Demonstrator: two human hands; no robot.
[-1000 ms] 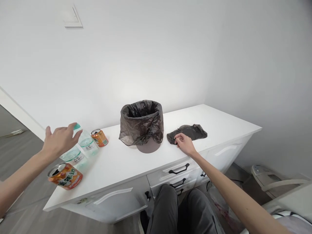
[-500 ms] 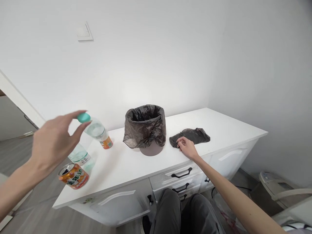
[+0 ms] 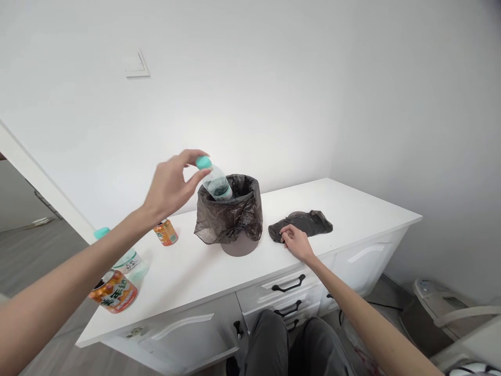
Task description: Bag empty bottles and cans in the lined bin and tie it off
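Note:
My left hand (image 3: pixel 172 183) pinches the teal cap of a clear plastic bottle (image 3: pixel 217 184) between thumb and fingers. The bottle tilts, its lower end inside the mouth of a small bin lined with a dark plastic bag (image 3: pixel 230 222). The bin's brownish base (image 3: pixel 240 247) shows beneath the bag. To the right, my right hand (image 3: pixel 296 243) rests with curled fingers on the near left end of a flattened dark plastic bag (image 3: pixel 307 224). Whether its fingers grip the bag I cannot make out.
On the left of the white cabinet top (image 3: pixel 188 277) stand an orange can (image 3: pixel 117 295), another bottle with a teal cap (image 3: pixel 127 261), partly behind my left forearm, and a second orange can (image 3: pixel 166 233). Drawers with black handles (image 3: pixel 288 283) are below, above my knees.
My left hand has carried the bottle rightward from the left of the cabinet top and lowered its end into the lined bin. My right hand has stayed on the flat bag.

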